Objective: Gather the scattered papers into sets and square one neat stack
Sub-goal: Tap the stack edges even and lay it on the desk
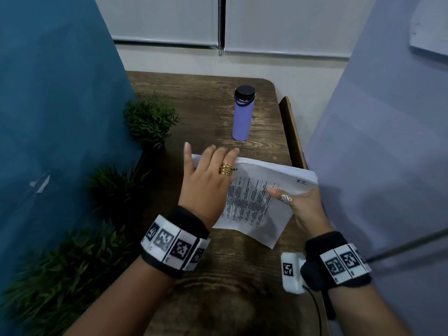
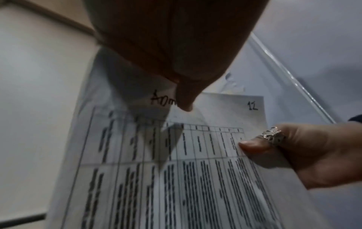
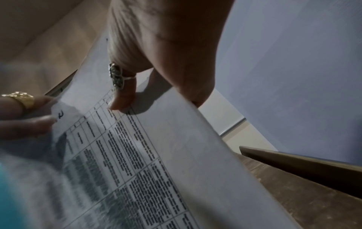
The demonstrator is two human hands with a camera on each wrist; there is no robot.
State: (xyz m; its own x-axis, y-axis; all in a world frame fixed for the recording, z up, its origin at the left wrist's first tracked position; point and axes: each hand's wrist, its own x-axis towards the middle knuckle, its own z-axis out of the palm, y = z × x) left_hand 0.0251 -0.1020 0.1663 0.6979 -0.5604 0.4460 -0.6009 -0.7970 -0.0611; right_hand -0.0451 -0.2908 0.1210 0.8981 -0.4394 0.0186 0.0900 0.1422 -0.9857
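Note:
A stack of printed papers (image 1: pixel 261 190) with a table of text and a handwritten "12" in one corner is held tilted above the wooden table (image 1: pixel 218 275). My left hand (image 1: pixel 208 170) lies with straight fingers across the stack's top left edge, and a fingertip touches the sheet near some handwriting (image 2: pixel 184 102). At the stack's right edge my right hand (image 1: pixel 300 204) grips it, thumb (image 3: pixel 121 100) on the top sheet and the other fingers hidden underneath. The same papers (image 3: pixel 156 155) fill the right wrist view.
A purple bottle (image 1: pixel 242 112) with a black cap stands on the table behind the papers. Green plants (image 1: pixel 150 120) line the left side along a blue partition (image 1: pixel 48 117). A lavender partition (image 1: pixel 388 141) and a raised wooden edge (image 1: pixel 291 132) bound the right.

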